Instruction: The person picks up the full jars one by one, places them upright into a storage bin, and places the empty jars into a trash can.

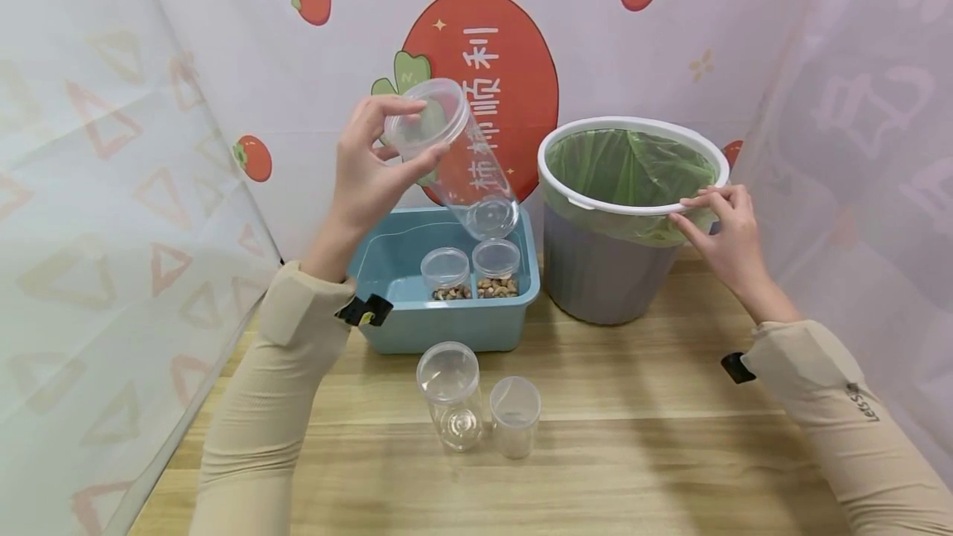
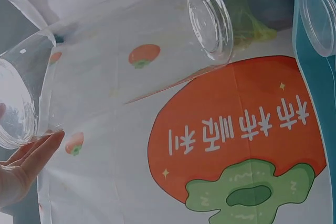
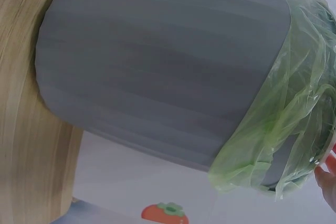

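My left hand [image 1: 380,147] grips a tall clear plastic jar [image 1: 476,172] round its lidded top end and holds it tilted above the blue basin [image 1: 439,329]. In the left wrist view the jar [image 2: 131,51] looks see-through, with nothing inside it. At the right, my right hand [image 1: 730,234] pinches the white rim [image 1: 633,209] of a grey trash can [image 1: 596,271] between thumb and fingers. A green bag [image 1: 633,164] lines the can and folds down over its outside, as the right wrist view also shows.
Two small lidded jars [image 1: 447,271] with nuts stand in the basin. Nearer on the wooden table [image 1: 596,453] are a tall clear jar [image 1: 450,395] and a shorter clear jar [image 1: 515,420]. Printed cloth hangs behind and at both sides.
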`<state>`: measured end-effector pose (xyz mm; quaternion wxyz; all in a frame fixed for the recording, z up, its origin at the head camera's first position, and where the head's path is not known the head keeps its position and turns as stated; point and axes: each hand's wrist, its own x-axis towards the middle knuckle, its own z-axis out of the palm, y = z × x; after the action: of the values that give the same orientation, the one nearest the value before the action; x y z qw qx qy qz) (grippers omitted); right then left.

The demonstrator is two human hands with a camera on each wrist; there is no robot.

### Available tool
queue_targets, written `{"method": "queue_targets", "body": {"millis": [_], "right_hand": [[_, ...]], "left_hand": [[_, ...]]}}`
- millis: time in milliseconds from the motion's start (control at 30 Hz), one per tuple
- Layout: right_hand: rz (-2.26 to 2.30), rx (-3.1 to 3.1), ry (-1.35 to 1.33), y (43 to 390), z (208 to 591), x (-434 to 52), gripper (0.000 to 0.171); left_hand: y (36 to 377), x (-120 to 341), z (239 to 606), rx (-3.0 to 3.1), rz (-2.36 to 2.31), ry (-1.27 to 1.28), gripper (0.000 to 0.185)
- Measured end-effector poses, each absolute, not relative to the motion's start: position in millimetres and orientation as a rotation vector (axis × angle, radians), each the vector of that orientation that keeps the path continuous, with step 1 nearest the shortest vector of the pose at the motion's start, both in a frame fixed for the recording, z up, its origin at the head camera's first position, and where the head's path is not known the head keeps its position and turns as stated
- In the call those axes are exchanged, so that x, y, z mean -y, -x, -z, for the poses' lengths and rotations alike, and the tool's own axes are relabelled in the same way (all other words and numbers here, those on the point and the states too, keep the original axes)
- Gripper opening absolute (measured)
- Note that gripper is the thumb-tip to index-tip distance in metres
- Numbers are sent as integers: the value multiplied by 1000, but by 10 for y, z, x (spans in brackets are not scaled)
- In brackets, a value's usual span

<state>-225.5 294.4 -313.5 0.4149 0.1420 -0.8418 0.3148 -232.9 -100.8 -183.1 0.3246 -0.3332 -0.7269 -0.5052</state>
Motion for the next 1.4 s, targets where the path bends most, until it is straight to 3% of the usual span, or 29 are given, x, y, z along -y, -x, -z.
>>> {"method": "queue_targets", "body": {"millis": [300,467,733,1400], "right_hand": [[-793,2107,-361,2265,3136,-2944,27],[-798,2101,-361,2262,3138,-2942,27],[-807,2089,-359,2250,3136,-2930,28],[-786,2095,-381,2260,3157,-2945,27]], "left_hand": [[2229,636,1603,1933,1450,815,37],[2342,446,1585,1935,1462,816,38],[2710,141,1741,1885,1437,843,41],[2914,-334,1994,1964,1303,922,43]]}}
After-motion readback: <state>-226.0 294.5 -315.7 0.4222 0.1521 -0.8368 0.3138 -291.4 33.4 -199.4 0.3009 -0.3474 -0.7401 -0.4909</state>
